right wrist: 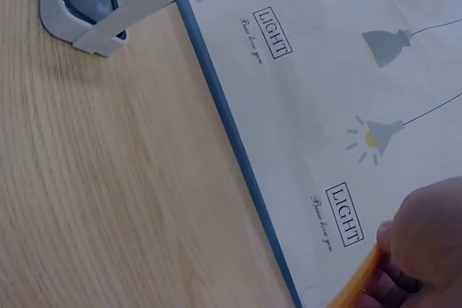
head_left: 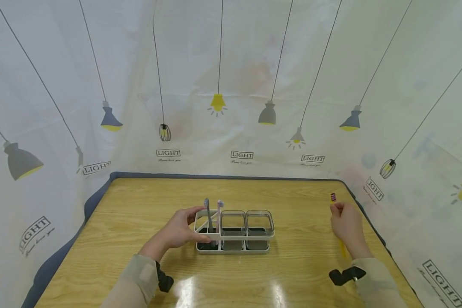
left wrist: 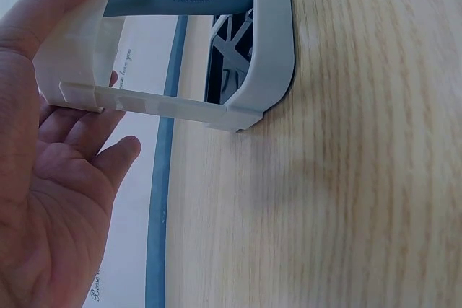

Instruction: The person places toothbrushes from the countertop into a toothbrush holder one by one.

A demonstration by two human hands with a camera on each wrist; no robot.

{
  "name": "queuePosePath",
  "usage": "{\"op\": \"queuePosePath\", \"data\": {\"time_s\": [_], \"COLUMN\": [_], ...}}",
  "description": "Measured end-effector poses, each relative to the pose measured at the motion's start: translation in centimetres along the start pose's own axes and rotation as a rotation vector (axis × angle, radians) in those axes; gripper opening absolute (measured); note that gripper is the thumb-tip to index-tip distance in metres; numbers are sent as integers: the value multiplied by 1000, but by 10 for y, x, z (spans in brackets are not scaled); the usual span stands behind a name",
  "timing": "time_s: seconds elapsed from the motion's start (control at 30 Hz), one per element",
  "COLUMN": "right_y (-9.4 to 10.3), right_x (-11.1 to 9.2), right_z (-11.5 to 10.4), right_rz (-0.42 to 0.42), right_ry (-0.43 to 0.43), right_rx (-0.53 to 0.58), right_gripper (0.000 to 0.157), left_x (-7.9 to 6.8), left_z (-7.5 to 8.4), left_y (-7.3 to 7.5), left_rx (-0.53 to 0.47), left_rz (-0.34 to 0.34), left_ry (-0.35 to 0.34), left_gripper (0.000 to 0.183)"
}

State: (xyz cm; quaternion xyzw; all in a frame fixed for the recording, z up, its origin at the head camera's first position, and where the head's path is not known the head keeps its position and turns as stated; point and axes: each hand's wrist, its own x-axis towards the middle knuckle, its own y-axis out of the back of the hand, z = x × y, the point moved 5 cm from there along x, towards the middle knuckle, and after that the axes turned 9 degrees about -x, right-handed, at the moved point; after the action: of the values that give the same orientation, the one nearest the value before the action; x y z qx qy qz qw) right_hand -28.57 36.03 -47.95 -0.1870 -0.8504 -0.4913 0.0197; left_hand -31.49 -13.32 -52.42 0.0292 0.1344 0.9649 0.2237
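A white toothbrush holder (head_left: 238, 251) stands on the table, its upper frame joined to a lower base (left wrist: 276, 41) by thin posts. My left hand (head_left: 177, 230) grips the left end of the upper frame, thumb at the front and fingers round the back. In that end compartment stand a grey toothbrush (left wrist: 173, 2) and a pink toothbrush (head_left: 218, 216). Two clear square cups (head_left: 232, 231) fill the other slots. Off to the right, my right hand (head_left: 347, 224) pinches a yellow toothbrush (right wrist: 357, 279) near its head, with dark striped bristles up and the handle hanging below the palm.
The wood-grain table (head_left: 138, 273) has a blue edge (head_left: 223, 176) along the back. Behind and at both sides hangs a pale sheet (head_left: 192, 51) printed with lamps. Each wrist carries a black camera mount (head_left: 346, 276).
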Motion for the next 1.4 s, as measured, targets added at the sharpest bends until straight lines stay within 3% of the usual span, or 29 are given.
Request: {"op": "queuePosePath", "data": {"time_s": [0.57, 1.4], "right_y": [21, 44], "right_x": [-5, -17], "right_z": [-44, -120], "right_rz": [119, 212], "right_ry": [79, 200], "right_rx": [39, 158], "right_gripper": [26, 23], "left_x": [-2, -1], "left_z": [1, 0], "left_y": [0, 0], "left_rx": [5, 17], "left_rz": [5, 15], "left_ry": [11, 7], "left_gripper": [105, 105]}}
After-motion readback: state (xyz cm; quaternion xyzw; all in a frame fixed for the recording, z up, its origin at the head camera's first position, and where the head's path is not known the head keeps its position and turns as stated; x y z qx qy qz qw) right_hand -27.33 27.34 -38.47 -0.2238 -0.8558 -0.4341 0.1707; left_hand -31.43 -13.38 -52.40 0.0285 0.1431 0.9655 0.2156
